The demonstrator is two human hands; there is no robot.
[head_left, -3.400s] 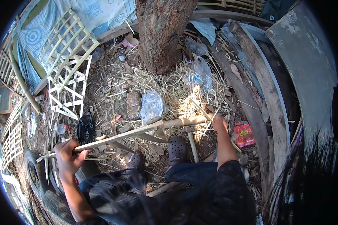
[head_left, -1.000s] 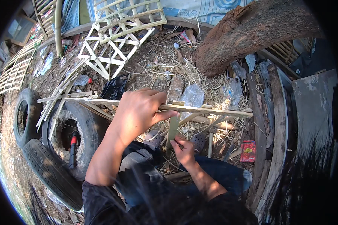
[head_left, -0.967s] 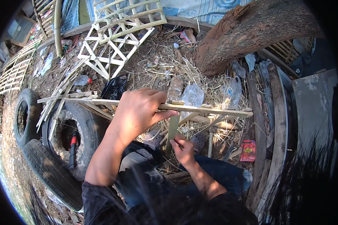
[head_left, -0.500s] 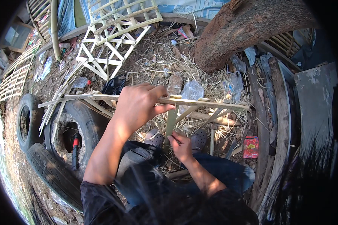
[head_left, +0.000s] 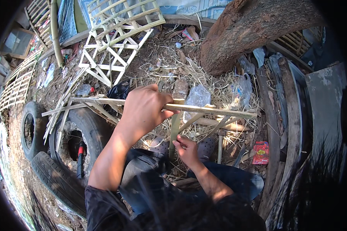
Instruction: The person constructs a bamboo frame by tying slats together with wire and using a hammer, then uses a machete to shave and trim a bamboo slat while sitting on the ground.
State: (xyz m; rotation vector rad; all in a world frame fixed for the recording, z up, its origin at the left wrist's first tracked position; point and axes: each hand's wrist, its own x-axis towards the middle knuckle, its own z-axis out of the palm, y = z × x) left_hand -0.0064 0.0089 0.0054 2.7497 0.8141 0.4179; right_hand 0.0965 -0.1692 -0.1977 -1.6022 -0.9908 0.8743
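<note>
My left hand is closed around a long, pale bamboo strip that lies crosswise in front of me. Its fingertips are where the strip meets a green bamboo slat, which runs from the strip down toward my feet. Lower on that slat, my right hand pinches it between thumb and fingers. Whether the two pieces are joined cannot be made out, as my left fingers partly cover the crossing. A hammer lies on the ground to the right of my right hand.
Old tyres lie at left, one with a red-and-black handled tool in it. White bamboo lattice stands ahead. A tree trunk, a red packet, planks and plastic bags are at right and ahead.
Both hands keep their grips, almost in place. The long strip's left end has come away slightly from another strip near the tyres. The whole view has shifted a little.
</note>
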